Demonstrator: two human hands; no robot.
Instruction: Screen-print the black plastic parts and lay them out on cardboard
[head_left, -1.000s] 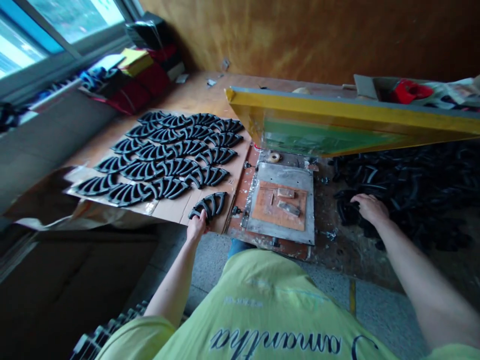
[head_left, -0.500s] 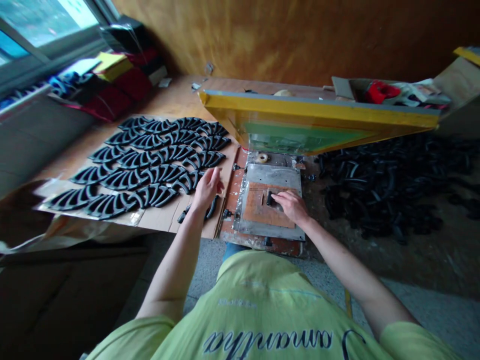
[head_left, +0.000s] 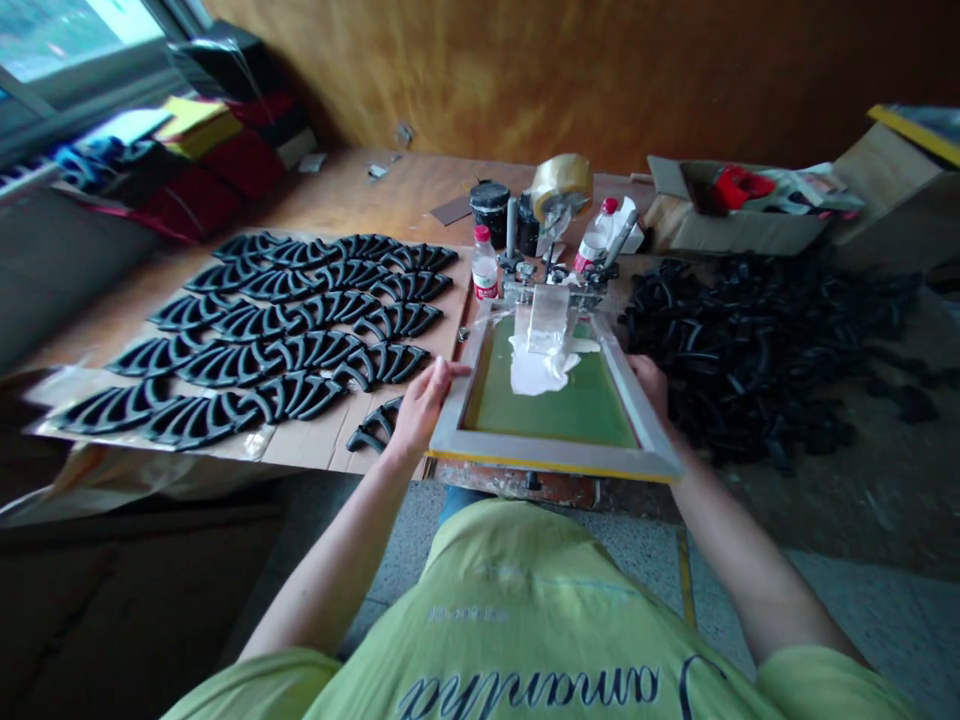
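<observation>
A screen printing frame [head_left: 555,452] with a green mesh lies lowered in front of me, tilted slightly, with white ink [head_left: 538,370] pooled on its mesh. A pale squeegee blade [head_left: 549,315] stands in that ink near the far end. My left hand [head_left: 424,405] is closed at the frame's left edge, one finger reaching onto it. At the right edge, my right hand [head_left: 651,388] grips the frame, its fingers partly hidden behind the rim. Beside my left hand lie curved black plastic parts [head_left: 371,428] on cardboard. The plate under the frame is covered from view.
Rows of black curved parts [head_left: 277,350] cover the cardboard at left. A heap of loose black parts [head_left: 735,350] lies at right. Behind the frame stand red-capped bottles [head_left: 485,265], a dark tub [head_left: 490,208] and a tape roll [head_left: 562,185]. An open carton [head_left: 739,228] sits farther right.
The raised screen frame has come down over the plate, hiding the small black part there. My right hand has moved from that part to the frame's right side; my left hand shifted slightly right.
</observation>
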